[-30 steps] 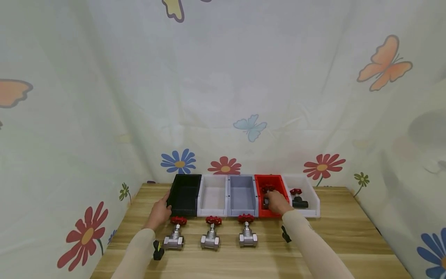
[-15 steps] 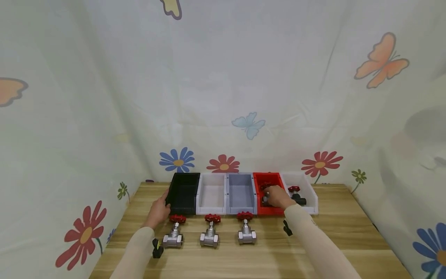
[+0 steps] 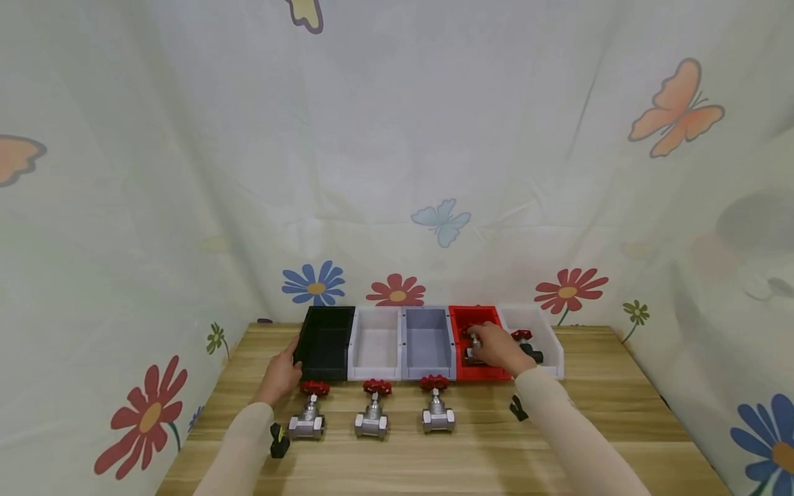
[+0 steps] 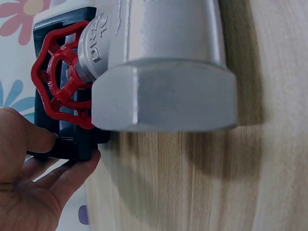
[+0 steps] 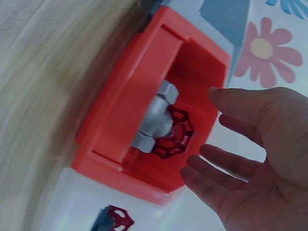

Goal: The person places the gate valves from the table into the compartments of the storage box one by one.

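Observation:
My left hand (image 3: 282,375) grips the left edge of the black bin (image 3: 319,372); in the left wrist view its thumb lies on the rim and its fingers outside the wall. Over the red bin (image 3: 480,373) is my right hand (image 3: 496,346). The right wrist view shows that hand (image 5: 250,163) with spread, slightly bent fingers and nothing between them. A metal gate valve (image 5: 156,118) with a red handwheel lies inside the red bin, apart from the fingertips. A metal gate valve (image 4: 163,91) looms large before the left wrist camera.
A white bin (image 3: 372,373) and a grey bin (image 3: 428,372) fill the row's middle. The right-end white bin (image 3: 554,372) holds a dark valve (image 3: 532,353) with red handwheel. Three steel valves (image 3: 307,424) (image 3: 371,421) (image 3: 438,417) stand on the wooden table (image 3: 397,468) before the row.
My right hand has let go of the valve in the red bin and drawn back slightly to the right, so more of the valve shows. My left hand stays on the black bin.

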The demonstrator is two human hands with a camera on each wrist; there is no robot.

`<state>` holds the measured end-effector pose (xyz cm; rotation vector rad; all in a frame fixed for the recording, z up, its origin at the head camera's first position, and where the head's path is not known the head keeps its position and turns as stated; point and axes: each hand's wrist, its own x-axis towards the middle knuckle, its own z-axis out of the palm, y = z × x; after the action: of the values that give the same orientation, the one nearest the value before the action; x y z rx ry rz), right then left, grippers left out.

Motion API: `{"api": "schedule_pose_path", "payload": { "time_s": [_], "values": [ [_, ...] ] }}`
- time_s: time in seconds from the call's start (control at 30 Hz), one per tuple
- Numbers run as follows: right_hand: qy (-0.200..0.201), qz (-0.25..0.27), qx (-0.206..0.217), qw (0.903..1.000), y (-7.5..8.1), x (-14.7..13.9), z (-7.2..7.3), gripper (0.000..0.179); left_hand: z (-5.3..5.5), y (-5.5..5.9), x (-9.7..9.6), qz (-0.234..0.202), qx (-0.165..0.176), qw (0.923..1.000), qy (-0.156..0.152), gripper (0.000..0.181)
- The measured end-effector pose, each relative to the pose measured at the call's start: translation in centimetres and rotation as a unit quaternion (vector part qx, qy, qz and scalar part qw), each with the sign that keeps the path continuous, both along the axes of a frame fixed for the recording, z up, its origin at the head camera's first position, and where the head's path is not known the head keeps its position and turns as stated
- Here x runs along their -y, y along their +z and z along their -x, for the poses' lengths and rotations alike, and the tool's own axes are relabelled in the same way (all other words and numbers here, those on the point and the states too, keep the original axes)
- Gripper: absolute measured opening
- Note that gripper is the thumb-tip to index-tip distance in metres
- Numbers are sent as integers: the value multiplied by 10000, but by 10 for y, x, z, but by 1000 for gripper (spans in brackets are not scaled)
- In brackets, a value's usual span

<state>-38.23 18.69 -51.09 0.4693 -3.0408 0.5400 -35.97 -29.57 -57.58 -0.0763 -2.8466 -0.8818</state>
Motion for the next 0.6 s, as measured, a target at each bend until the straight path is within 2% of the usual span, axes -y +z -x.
{"api": "schedule_pose_path", "payload": {
  "time_s": [0.33, 0.6],
  "values": [
    [149, 4, -393, 9991, 14, -2, -20, 48, -1, 2, -2, 11, 45, 10000, -20, 67],
    [28, -82, -364, 9993, 29, 0, -36, 54, 2, 2, 1, -20, 149, 9999, -34, 68]
  ]
}}
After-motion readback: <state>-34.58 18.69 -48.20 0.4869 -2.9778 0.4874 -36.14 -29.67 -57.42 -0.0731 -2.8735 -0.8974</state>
